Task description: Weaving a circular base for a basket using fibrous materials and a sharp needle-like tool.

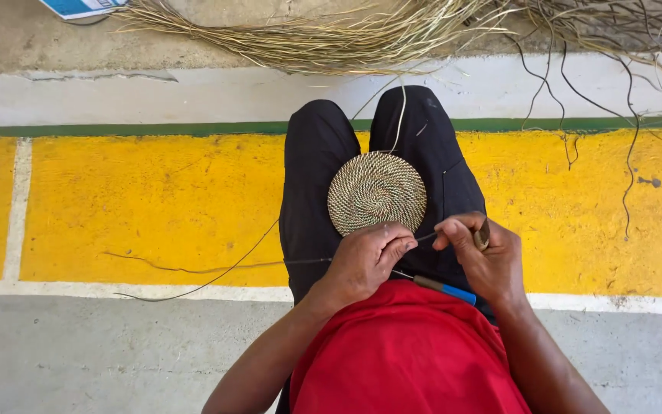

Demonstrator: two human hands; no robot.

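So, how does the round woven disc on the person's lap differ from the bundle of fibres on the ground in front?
The woven disc is a tight, flat coil with a neat round edge; the fibre bundle is loose, its long strands spreading unevenly. The disc rests on the dark trousers, with the left hand at its lower edge; the bundle lies untouched on the concrete. The disc shows dark stitching; the bundle looks plain. Both are straw-coloured.

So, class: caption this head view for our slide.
Both hands, left hand and right hand, work a strand at a coiled woven disc on the lap.
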